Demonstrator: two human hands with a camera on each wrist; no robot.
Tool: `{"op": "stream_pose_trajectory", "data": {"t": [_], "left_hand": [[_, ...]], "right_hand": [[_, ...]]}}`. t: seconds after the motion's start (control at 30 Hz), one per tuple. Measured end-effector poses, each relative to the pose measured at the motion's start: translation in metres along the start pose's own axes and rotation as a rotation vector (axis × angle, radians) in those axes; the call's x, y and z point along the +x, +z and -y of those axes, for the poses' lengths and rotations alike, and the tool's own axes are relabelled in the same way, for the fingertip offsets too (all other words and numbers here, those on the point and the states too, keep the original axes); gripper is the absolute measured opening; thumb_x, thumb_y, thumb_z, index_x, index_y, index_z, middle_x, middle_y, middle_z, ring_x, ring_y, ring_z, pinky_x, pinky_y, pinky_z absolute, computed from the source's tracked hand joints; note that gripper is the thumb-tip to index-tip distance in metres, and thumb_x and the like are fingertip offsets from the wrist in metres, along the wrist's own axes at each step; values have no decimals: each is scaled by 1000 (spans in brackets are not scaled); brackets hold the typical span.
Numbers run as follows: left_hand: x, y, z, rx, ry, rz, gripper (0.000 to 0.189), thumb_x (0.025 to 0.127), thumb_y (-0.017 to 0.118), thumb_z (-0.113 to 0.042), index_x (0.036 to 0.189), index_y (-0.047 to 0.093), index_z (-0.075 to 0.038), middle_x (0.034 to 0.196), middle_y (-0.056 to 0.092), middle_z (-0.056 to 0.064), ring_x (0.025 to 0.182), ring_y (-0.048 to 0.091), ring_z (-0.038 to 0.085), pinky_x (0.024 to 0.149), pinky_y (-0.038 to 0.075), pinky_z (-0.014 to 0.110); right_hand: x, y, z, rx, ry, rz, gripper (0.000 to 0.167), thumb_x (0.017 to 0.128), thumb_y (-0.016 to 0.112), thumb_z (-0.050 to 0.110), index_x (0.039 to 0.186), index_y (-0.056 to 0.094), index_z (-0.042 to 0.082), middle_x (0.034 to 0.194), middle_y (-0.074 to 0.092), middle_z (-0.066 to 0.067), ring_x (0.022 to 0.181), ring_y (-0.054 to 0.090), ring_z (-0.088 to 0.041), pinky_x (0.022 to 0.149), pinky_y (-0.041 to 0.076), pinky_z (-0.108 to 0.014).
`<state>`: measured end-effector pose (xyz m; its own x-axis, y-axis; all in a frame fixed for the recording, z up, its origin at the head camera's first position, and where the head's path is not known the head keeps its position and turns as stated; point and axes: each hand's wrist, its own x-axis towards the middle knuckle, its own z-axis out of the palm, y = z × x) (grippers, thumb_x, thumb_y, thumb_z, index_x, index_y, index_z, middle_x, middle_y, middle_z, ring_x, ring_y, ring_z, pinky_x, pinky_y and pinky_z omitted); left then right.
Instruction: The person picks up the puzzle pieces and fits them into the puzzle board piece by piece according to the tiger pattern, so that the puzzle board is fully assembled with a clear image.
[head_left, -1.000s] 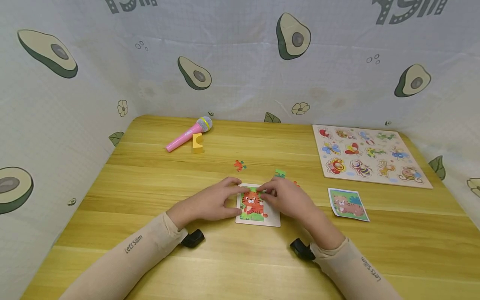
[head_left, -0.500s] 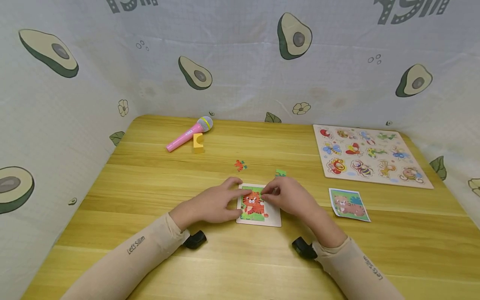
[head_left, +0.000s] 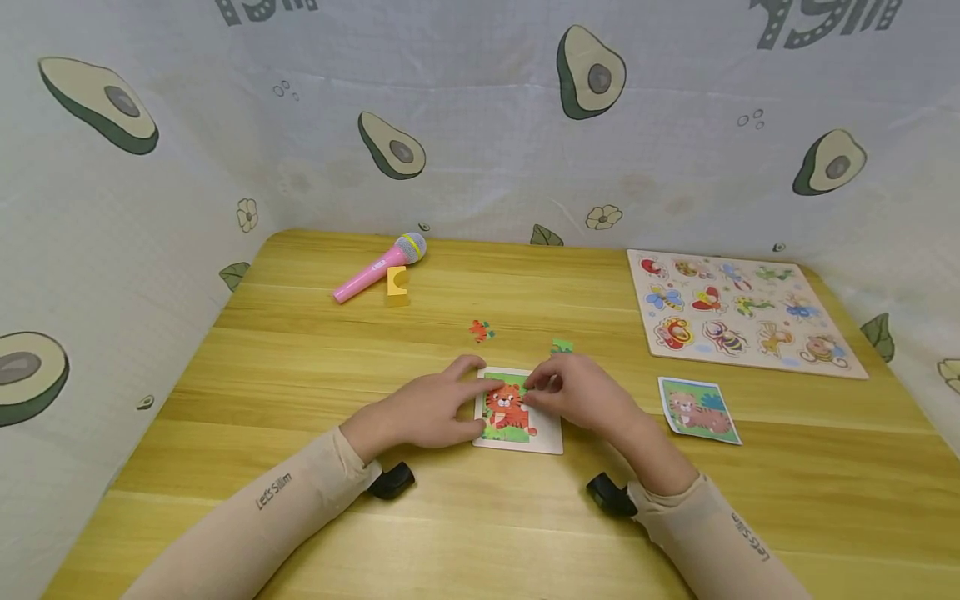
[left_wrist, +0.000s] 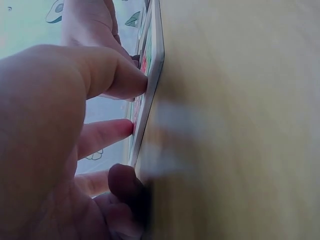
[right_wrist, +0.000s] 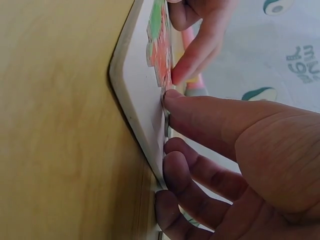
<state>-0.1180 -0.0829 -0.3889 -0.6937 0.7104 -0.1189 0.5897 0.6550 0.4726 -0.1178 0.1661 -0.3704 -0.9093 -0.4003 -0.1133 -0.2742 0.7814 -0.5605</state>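
Note:
A small tiger jigsaw puzzle (head_left: 507, 417) lies partly assembled in a pale puzzle board (head_left: 546, 433); its right side is bare. My left hand (head_left: 431, 410) rests on the board's left part, thumb low and index finger on the picture near the top. At the upper right of the picture, the thumb and fingers of my right hand (head_left: 588, 396) pinch a puzzle piece, mostly hidden; its thin edge (right_wrist: 167, 126) shows in the right wrist view. Behind the board lie a loose red piece (head_left: 481, 331) and a green piece (head_left: 562, 344) partly covered by the right hand.
To the right lies a card with a faded tiger picture (head_left: 697, 408). A wooden insect puzzle board (head_left: 738, 312) fills the back right. A pink toy microphone (head_left: 371, 275) and a yellow block (head_left: 397, 286) sit at the back left of the wooden table (head_left: 465, 525).
My right hand has shifted slightly down and right from the picture's top edge. A red piece that showed beside it is now out of sight. The left hand stays on the board.

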Motion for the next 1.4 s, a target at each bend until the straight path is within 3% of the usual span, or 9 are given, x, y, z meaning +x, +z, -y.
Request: {"op": "stream_pose_trajectory", "data": {"t": [0.17, 0.37, 0.67, 0.9, 1.03, 1.4], "left_hand": [[1, 1, 1, -11, 0, -10, 61, 93, 61, -36, 152, 47, -25, 155, 31, 6, 96, 63, 21, 87, 50, 37], [1, 0, 2, -21, 9, -8, 61, 94, 62, -38, 152, 47, -24, 156, 30, 6, 109, 60, 24, 94, 49, 39], [1, 0, 3, -42, 5, 8, 61, 95, 64, -37, 152, 47, -24, 157, 29, 6, 120, 56, 24, 101, 45, 40], [1, 0, 3, -40, 19, 3, 60, 95, 64, -36, 151, 48, -23, 157, 29, 8, 120, 55, 25, 101, 44, 40], [1, 0, 3, -41, 27, -6, 60, 95, 64, -35, 151, 48, -23, 156, 30, 9, 121, 55, 26, 101, 44, 40], [1, 1, 5, -34, 14, 5, 61, 95, 63, -37, 152, 47, -25, 158, 28, 7, 124, 52, 23, 102, 43, 39]], "right_hand": [[1, 1, -1, 7, -8, 1, 11, 88, 80, 18, 96, 79, 12, 84, 65, 6, 77, 57, -13, 71, 49, -33], [0, -2, -3, 20, -30, 8, 12, 88, 79, 19, 98, 79, 11, 85, 65, 5, 77, 57, -13, 71, 49, -33], [-3, -19, -13, 141, 60, -7, 20, 84, 83, 17, 101, 76, 8, 90, 66, -1, 81, 59, -19, 72, 49, -35], [-6, -37, -28, 95, 148, -62, 39, 85, 83, 18, 118, 69, 3, 109, 64, -13, 91, 59, -27, 78, 49, -40], [-6, -41, -38, 52, 154, -77, 49, 87, 81, 17, 129, 64, 0, 117, 61, -20, 97, 58, -31, 82, 48, -44], [-2, -26, -48, -68, 163, -132, 55, 96, 71, 27, 144, 54, 5, 108, 45, -17, 88, 45, -28, 69, 37, -39]]}}
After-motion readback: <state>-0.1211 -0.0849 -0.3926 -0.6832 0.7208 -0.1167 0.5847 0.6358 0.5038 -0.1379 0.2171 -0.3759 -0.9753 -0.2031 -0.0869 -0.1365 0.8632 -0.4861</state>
